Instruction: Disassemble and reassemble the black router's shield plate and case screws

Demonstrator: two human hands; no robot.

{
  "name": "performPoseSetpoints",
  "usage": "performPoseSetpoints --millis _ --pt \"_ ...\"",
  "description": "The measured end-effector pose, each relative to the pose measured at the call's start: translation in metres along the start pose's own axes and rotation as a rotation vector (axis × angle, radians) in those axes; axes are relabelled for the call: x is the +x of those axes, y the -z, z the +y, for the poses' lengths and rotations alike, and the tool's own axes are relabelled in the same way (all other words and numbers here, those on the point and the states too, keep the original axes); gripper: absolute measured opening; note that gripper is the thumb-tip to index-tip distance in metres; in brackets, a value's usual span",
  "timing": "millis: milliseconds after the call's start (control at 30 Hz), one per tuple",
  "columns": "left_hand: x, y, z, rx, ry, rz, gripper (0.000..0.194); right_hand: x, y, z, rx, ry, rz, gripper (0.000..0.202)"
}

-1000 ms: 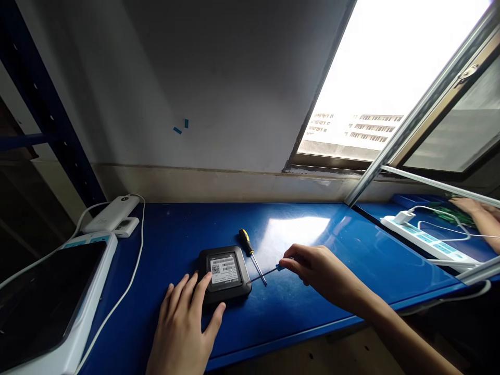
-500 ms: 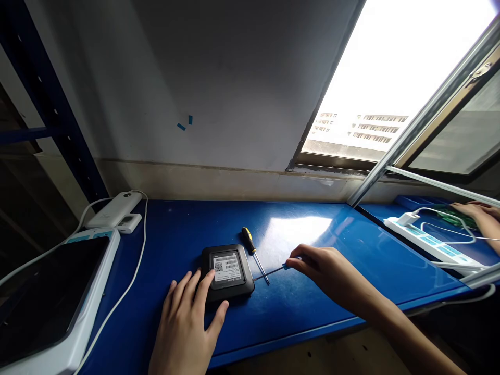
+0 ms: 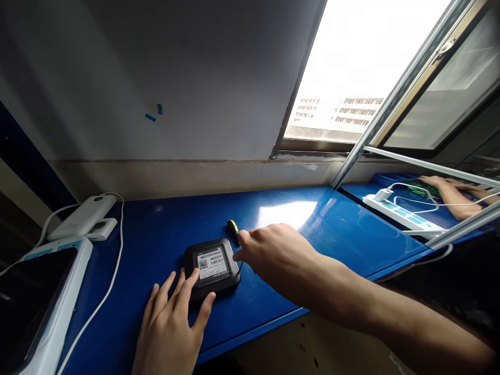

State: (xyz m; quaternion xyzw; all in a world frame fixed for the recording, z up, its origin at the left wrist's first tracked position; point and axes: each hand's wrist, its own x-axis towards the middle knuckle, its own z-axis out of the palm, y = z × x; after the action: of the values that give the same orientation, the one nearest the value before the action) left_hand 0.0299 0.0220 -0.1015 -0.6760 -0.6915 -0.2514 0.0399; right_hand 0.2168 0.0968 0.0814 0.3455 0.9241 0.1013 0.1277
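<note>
A black square device (image 3: 213, 264) with a white label lies flat on the blue table. My left hand (image 3: 172, 317) rests at its left and front edge, fingers spread, the index fingertip touching the casing. Over the device's right side is my right hand (image 3: 269, 250), fingers pinched together. A thin dark shaft shows below those fingers near the device's right corner; the tool's handle is hidden by the hand. Just behind the fingers lies a yellow-and-black screwdriver (image 3: 233, 228), its shaft mostly covered.
At the left are a white power bank (image 3: 83, 217), a white cable and a dark-screened tablet (image 3: 35, 302). A metal frame post (image 3: 361, 143) stands at the right. Beyond it lie a power strip (image 3: 404, 212) and another person's hands (image 3: 433, 181).
My right hand has moved left to the device's right edge, and the thin tool has swung from lying low to a steeper angle. The view has shifted right.
</note>
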Motion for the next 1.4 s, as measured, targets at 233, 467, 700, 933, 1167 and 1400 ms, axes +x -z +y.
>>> performPoseSetpoints --millis 233,467,700,933,1167,1400 --pt "-0.002 -0.004 0.003 0.017 -0.022 0.040 0.064 0.004 -0.005 0.004 -0.048 0.058 0.057 0.011" --pt "-0.002 0.005 0.004 -0.027 0.030 -0.014 0.061 -0.002 -0.029 0.027 0.121 -0.100 0.137 0.011" --pt "0.000 0.010 0.008 -0.046 0.062 -0.063 0.063 -0.028 -0.063 0.049 0.512 -0.339 0.088 0.036" --pt "0.002 0.016 0.010 -0.083 0.146 -0.149 0.069 -0.049 -0.112 0.050 0.705 -0.377 0.117 0.044" --pt "0.005 0.015 0.010 -0.094 0.192 -0.186 0.073 -0.048 -0.134 0.050 0.812 -0.349 0.056 0.039" --pt "0.004 0.014 0.009 -0.106 0.265 -0.205 0.071 -0.051 -0.133 0.051 0.784 -0.301 0.060 0.040"
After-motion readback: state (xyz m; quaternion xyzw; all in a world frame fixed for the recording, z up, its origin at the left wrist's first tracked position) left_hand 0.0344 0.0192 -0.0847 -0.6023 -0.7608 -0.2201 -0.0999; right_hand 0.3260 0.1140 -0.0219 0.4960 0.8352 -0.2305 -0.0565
